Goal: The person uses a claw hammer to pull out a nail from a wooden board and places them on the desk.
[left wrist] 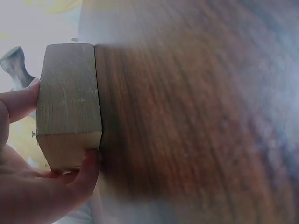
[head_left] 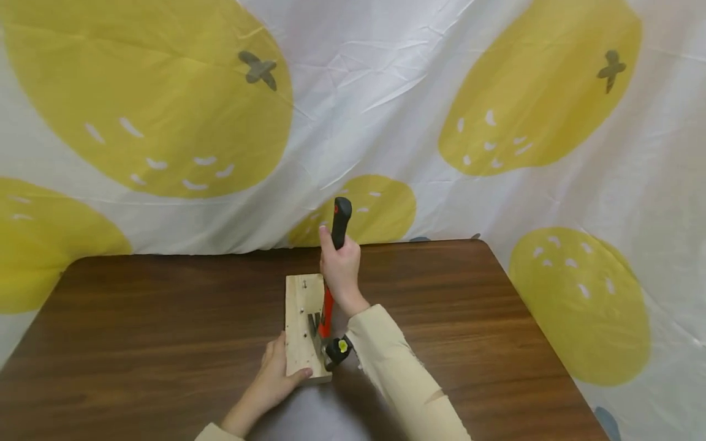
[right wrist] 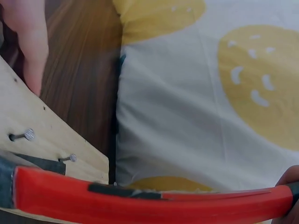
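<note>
A pale wooden block [head_left: 296, 355] lies lengthwise on the table, with several nails [right wrist: 29, 135] standing up from its face. My left hand [head_left: 271, 373] grips its near left corner, thumb over the top and fingers along the side; the left wrist view shows the fingers curled against the block [left wrist: 70, 88]. In my right hand [head_left: 341, 266] is a claw hammer [head_left: 326, 312] with a red shaft and black grip, held handle up. Its head is low over the block's right side, the forked claw [head_left: 313, 323] overlapping the wood close to the nails.
A dark brown wood-grain table [head_left: 165, 318] surrounds the block. Behind it and to the right hangs a white cloth [head_left: 353, 92] printed with yellow fruit. A small black item with a yellow-green mark [head_left: 342, 346] shows beside the hammer head and right sleeve [head_left: 402, 361].
</note>
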The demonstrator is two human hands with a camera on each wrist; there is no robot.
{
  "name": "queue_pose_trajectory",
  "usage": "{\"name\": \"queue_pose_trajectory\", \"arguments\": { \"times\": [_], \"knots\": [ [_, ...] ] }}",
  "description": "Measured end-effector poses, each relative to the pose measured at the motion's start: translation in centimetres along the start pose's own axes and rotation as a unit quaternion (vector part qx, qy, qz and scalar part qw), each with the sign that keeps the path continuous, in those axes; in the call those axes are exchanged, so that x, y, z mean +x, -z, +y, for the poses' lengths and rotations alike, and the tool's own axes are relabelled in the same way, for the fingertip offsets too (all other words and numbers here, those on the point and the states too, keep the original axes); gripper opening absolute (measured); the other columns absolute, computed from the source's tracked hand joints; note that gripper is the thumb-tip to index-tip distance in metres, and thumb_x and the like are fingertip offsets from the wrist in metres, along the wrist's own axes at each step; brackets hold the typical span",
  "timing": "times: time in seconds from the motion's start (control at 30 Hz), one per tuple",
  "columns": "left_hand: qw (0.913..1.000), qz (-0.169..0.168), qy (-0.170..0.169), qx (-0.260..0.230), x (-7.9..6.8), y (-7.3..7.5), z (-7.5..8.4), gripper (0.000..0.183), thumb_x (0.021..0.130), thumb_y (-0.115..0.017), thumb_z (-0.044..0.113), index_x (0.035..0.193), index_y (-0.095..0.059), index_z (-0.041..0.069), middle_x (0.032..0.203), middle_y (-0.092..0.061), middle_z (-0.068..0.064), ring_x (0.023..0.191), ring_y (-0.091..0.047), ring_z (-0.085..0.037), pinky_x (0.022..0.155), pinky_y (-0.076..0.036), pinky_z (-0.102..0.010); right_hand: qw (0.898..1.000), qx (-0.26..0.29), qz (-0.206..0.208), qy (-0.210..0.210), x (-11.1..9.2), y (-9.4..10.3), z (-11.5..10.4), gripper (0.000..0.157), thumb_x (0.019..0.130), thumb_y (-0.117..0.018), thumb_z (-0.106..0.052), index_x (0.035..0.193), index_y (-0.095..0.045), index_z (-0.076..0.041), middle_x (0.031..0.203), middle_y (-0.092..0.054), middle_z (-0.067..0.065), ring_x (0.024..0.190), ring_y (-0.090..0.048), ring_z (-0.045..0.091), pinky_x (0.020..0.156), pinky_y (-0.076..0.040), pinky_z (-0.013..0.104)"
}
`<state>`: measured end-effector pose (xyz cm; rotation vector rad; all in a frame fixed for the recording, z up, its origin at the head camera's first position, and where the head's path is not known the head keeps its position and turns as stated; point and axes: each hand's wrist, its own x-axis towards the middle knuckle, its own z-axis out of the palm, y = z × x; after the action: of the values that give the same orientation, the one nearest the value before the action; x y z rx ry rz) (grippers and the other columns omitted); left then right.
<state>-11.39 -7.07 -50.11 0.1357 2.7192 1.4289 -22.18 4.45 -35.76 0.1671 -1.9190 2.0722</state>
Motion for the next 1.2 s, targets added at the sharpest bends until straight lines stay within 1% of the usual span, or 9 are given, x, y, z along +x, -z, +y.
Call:
{"name": "queue_pose_trajectory", "arguments": {
  "times": [0.13, 0.23, 0.43, 0.53, 0.67, 0.8, 0.97, 1.07, 1.2],
  "knots": [
    [1.0000, -0.002, 0.003, 0.003, 0.0, 0.0, -0.1, 0.091, 0.071, -0.075, 0.022, 0.131, -0.021, -0.020, 0.122, -0.035, -0.036, 0.114, -0.035, -0.051, 0.096, -0.030, -0.059, 0.999, -0.040, 0.000, 0.017, 1.9, -0.9, 2.1, 0.040, 0.089, -0.057, -0.019, 0.054, -0.039, -0.012, 0.040, -0.033, -0.007, 0.033, -0.030, 0.005, 0.036, -0.025, 0.021],
    [1.0000, -0.003, 0.006, 0.003, 0.0, 0.0, -0.1, 0.092, 0.071, -0.075, 0.022, 0.131, -0.020, -0.020, 0.123, -0.035, -0.036, 0.114, -0.035, -0.051, 0.096, -0.030, -0.060, 0.996, -0.076, 0.004, 0.038, 2.8, -1.5, 2.6, 0.042, 0.089, -0.058, -0.023, 0.054, -0.036, -0.013, 0.042, -0.032, -0.007, 0.037, -0.029, 0.006, 0.038, -0.023, 0.022],
    [1.0000, -0.008, 0.005, 0.000, -0.1, -0.4, 0.3, 0.091, 0.072, -0.075, 0.021, 0.131, -0.020, -0.020, 0.122, -0.035, -0.036, 0.114, -0.034, -0.053, 0.096, -0.029, -0.060, 0.993, -0.105, 0.011, 0.055, 4.1, -2.0, 3.2, 0.041, 0.088, -0.058, -0.022, 0.054, -0.036, -0.013, 0.047, -0.029, -0.007, 0.042, -0.027, 0.007, 0.041, -0.021, 0.022],
    [0.9999, -0.009, 0.004, -0.001, -0.3, -0.6, 0.4, 0.091, 0.072, -0.075, 0.021, 0.131, -0.020, -0.020, 0.122, -0.035, -0.036, 0.114, -0.034, -0.052, 0.096, -0.028, -0.060, 0.992, -0.110, 0.013, 0.062, 4.6, -2.3, 3.3, 0.041, 0.087, -0.059, -0.020, 0.054, -0.037, -0.012, 0.048, -0.029, -0.006, 0.044, -0.027, 0.008, 0.043, -0.022, 0.022],
    [1.0000, -0.007, -0.001, -0.003, -0.4, -0.6, 0.4, 0.090, 0.072, -0.075, 0.021, 0.131, -0.021, -0.021, 0.121, -0.035, -0.036, 0.114, -0.034, -0.052, 0.097, -0.028, -0.060, 0.992, -0.108, 0.015, 0.059, 5.2, -2.5, 3.4, 0.041, 0.087, -0.059, -0.020, 0.053, -0.036, -0.012, 0.048, -0.028, -0.006, 0.044, -0.028, 0.008, 0.043, -0.023, 0.021],
    [1.0000, -0.008, -0.002, -0.003, -0.5, -0.7, 0.6, 0.090, 0.072, -0.074, 0.021, 0.130, -0.021, -0.021, 0.122, -0.035, -0.036, 0.114, -0.033, -0.052, 0.097, -0.028, -0.060, 0.994, -0.099, 0.020, 0.042, 5.9, -2.3, 3.6, 0.043, 0.088, -0.059, -0.021, 0.053, -0.035, -0.013, 0.046, -0.029, -0.007, 0.041, -0.028, 0.007, 0.041, -0.022, 0.021],
    [0.9999, -0.016, 0.002, -0.006, -0.8, -0.7, 0.9, 0.090, 0.072, -0.074, 0.022, 0.131, -0.020, -0.021, 0.123, -0.033, -0.036, 0.115, -0.032, -0.053, 0.097, -0.027, -0.061, 0.996, -0.084, 0.030, 0.014, 6.4, -1.9, 3.9, 0.040, 0.088, -0.058, -0.023, 0.055, -0.038, -0.013, 0.043, -0.036, -0.008, 0.037, -0.034, 0.005, 0.038, -0.027, 0.020],
    [0.9998, -0.017, 0.003, -0.007, -0.9, -0.7, 0.8, 0.090, 0.072, -0.074, 0.022, 0.131, -0.020, -0.020, 0.123, -0.033, -0.036, 0.115, -0.032, -0.053, 0.097, -0.027, -0.061, 0.996, -0.077, 0.036, 0.004, 6.5, -1.9, 4.0, 0.039, 0.087, -0.059, -0.023, 0.055, -0.039, -0.014, 0.043, -0.038, -0.008, 0.036, -0.036, 0.004, 0.037, -0.028, 0.019],
    [0.9999, -0.010, -0.001, -0.006, -1.0, -0.6, 0.5, 0.089, 0.071, -0.075, 0.020, 0.130, -0.021, -0.021, 0.121, -0.034, -0.036, 0.114, -0.033, -0.052, 0.096, -0.027, -0.061, 0.997, -0.076, 0.026, 0.015, 6.6, -2.4, 3.9, 0.041, 0.087, -0.060, -0.021, 0.054, -0.037, -0.012, 0.044, -0.033, -0.007, 0.038, -0.031, 0.006, 0.040, -0.025, 0.020]
  ]
}}
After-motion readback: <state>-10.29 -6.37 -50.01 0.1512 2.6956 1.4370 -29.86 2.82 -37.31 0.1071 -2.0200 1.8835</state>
